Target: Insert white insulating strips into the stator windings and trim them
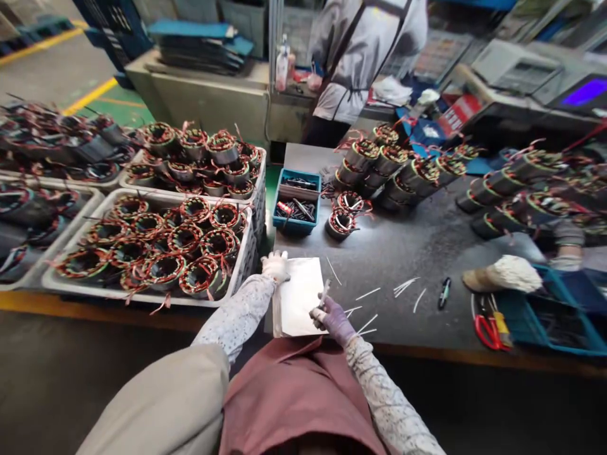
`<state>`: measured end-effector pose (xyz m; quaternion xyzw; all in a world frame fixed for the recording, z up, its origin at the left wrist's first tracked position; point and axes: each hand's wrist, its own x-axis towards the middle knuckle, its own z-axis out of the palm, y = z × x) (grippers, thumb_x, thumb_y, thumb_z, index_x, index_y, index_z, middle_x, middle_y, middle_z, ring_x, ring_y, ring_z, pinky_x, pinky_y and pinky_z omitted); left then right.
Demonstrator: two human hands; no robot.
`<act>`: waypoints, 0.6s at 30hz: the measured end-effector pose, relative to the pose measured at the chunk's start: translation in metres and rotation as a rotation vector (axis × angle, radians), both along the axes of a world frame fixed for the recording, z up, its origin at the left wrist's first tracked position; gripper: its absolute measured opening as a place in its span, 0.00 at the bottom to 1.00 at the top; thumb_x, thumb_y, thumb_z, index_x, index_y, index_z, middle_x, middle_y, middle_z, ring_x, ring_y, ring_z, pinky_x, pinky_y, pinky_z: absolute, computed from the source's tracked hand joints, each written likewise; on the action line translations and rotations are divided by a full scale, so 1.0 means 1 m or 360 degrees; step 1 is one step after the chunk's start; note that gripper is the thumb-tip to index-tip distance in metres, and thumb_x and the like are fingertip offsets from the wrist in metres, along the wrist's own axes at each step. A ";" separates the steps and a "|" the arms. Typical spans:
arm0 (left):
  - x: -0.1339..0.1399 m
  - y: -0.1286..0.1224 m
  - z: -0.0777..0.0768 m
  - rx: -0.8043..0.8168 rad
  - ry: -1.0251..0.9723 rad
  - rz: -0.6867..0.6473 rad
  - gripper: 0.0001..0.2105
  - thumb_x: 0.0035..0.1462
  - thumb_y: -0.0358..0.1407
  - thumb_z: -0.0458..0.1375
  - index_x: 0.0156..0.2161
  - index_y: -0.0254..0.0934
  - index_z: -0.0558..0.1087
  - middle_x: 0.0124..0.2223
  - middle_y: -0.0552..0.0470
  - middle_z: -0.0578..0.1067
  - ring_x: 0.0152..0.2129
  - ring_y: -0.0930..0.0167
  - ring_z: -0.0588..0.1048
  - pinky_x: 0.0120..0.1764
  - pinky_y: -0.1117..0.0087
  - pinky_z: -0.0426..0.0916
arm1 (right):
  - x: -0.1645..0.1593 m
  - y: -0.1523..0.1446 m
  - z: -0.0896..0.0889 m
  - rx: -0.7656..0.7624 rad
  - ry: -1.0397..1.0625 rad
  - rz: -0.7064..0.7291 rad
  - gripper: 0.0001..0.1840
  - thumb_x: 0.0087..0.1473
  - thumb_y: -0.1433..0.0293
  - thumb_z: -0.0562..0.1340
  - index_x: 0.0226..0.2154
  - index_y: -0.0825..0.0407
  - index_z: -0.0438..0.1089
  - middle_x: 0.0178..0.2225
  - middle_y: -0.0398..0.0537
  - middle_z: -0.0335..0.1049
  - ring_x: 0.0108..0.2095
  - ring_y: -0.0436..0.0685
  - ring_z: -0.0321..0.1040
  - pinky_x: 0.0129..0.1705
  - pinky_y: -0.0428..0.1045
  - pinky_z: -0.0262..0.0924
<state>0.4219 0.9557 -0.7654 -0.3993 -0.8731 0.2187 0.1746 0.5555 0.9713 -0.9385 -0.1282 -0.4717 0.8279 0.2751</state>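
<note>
A stack of white paper sheets (303, 297) lies at the table's front left corner. My left hand (275, 266), in a pale glove, rests with its fingers out on the stack's upper left edge. Over the right side of the sheets is my right hand (336, 321), in a purple glove, its fingers closed around a slim greyish tool (325, 291) that points away from me; its exact kind is unclear. Thin white strips (368, 294) are scattered on the tabletop to the right of this hand. Beyond them lies a dark marker pen (444, 292).
Wire-wound stator cores fill white crates (251, 253) at left and stand stacked (393, 164) on the table (403, 253). A blue parts bin (296, 229) holds dark pieces. At right are red-handled pliers (488, 330) and a co-worker's gloved hand (568, 243). Another person (365, 57) stands behind.
</note>
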 end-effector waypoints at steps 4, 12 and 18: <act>-0.007 0.003 0.006 -0.0033 -0.0108 0.0065 0.32 0.47 0.37 0.69 0.57 0.34 0.66 0.57 0.37 0.69 0.55 0.53 0.67 0.54 0.47 0.62 | -0.015 0.002 0.015 0.0127 -0.0118 -0.0106 0.30 0.45 0.71 0.60 0.54 0.56 0.63 0.17 0.33 0.62 0.13 0.45 0.54 0.17 0.42 0.50; -0.047 -0.006 0.014 0.0010 -0.0809 0.0009 0.10 0.60 0.38 0.61 0.41 0.32 0.74 0.40 0.51 0.76 0.37 0.70 0.76 0.41 0.64 0.73 | -0.044 0.031 0.039 0.0424 -0.0262 -0.0196 0.34 0.53 0.72 0.58 0.64 0.51 0.58 0.22 0.36 0.66 0.17 0.44 0.55 0.22 0.42 0.55; -0.047 -0.014 0.013 0.0313 -0.1255 -0.0118 0.10 0.43 0.29 0.66 0.34 0.31 0.76 0.28 0.56 0.76 0.26 0.73 0.74 0.32 0.75 0.69 | -0.069 0.060 0.051 0.0724 -0.0259 -0.0264 0.35 0.50 0.71 0.64 0.62 0.52 0.62 0.25 0.41 0.68 0.26 0.49 0.63 0.35 0.46 0.62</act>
